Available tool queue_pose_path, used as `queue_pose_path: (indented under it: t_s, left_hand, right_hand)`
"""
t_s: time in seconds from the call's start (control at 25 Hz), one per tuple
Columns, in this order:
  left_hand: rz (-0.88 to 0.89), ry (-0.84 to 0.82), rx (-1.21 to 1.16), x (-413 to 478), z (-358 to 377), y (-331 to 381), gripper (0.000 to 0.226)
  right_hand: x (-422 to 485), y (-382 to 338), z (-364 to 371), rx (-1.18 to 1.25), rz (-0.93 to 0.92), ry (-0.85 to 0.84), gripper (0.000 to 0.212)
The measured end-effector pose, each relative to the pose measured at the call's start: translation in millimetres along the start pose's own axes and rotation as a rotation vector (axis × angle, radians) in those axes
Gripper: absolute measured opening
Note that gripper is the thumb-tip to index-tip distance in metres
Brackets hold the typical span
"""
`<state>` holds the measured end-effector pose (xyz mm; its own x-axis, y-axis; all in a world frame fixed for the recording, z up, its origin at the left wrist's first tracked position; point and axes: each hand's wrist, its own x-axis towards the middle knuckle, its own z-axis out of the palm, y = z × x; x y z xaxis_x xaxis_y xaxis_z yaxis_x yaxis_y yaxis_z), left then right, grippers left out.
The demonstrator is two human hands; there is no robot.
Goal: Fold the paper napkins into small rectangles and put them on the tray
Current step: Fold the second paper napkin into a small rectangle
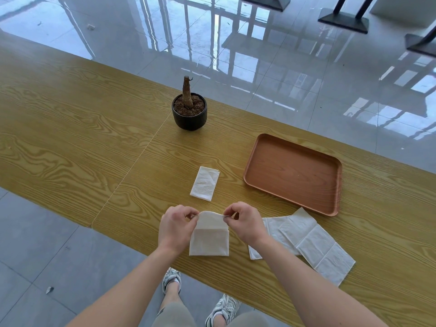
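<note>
White napkins (209, 241), brown tray (292, 172), black pot (189, 119), yellow woodgrain table (70, 138).

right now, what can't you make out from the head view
- Head view: the top corners of the half-folded napkin. The left hand and right hand pinch and cover them.
- Head view: how many sheets make up the unfolded napkins. They overlap, and the right forearm crosses over them.
- Head view: both ends of the table, cut off by the frame edges.
</note>
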<state>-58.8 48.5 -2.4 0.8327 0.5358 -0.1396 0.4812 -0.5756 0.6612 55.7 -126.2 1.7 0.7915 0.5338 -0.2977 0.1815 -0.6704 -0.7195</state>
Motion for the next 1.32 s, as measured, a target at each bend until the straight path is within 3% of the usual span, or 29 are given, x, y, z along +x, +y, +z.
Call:
queue_pose_path:
  t_s: [0.36,0.56,0.88,1.0,1.12,1.24,1.32]
  left_hand:
    - [0.136,0.063,0.06,-21,-3,-8,0.011]
    - [0.259,0.07,0.126,-35,-7,-14,0.017]
    - [0.604,-0.032,0.47,-58,-2,-37,0.02]
    - [0.583,-0.112,0.457,-69,4,-39,0.006]
    - [0.534,-0.085,0.4,-74,13,-42,0.007]
    - [0.528,-0.053,0.46,-76,25,-46,0.027]
    - [0.526,-0.088,0.5,-76,29,-48,0.04]
  right_hand:
    - [-15,5,0,-0.015,-0.102,0.012,0.01]
    - [-37,9,9,-0.143,-0.18,0.003,0.006]
    - [-64,20,23,-0.349,-0.311,-0.046,0.012]
    - [-68,25,26,-0.396,-0.29,-0.106,0.019]
    - [-68,27,27,-0.35,-0.228,-0.106,0.023]
    - [-65,25,31,-0.33,-0.23,0.019,0.015]
    - [-63,21,36,-0.414,-0.306,0.091,0.02]
